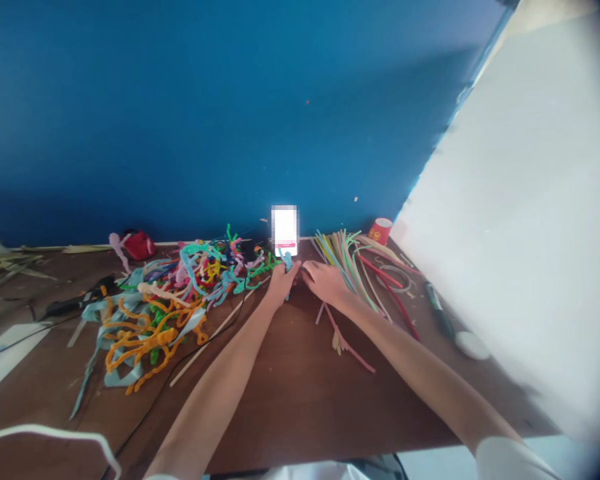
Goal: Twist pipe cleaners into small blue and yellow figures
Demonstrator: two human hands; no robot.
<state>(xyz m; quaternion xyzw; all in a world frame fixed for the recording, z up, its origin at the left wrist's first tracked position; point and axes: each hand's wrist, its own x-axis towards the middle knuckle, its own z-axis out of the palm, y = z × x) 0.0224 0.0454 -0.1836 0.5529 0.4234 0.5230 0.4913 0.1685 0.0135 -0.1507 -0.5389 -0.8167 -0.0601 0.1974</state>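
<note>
In the middle of the table, my left hand point(281, 283) is closed around a light blue pipe-cleaner figure point(288, 257), whose top pokes up above the fingers. My right hand point(323, 279) is close beside it on the right, fingers bent and pressed together; what they pinch, if anything, is too small to make out. Just behind the hands a phone point(285, 230) with a lit screen stands upright against the blue wall. Below my right wrist lies a pinkish stem point(347, 345) with a small pale tuft on it.
A tangle of coloured pipe cleaners point(195, 267) and orange ones point(140, 343) covers the left. Straight stems point(343, 253) fan out at right, near a red paper cup point(381, 231) and a dark green bottle-like object point(439, 310). A black cable point(180, 370) crosses the left side. A white panel point(520, 200) borders the right.
</note>
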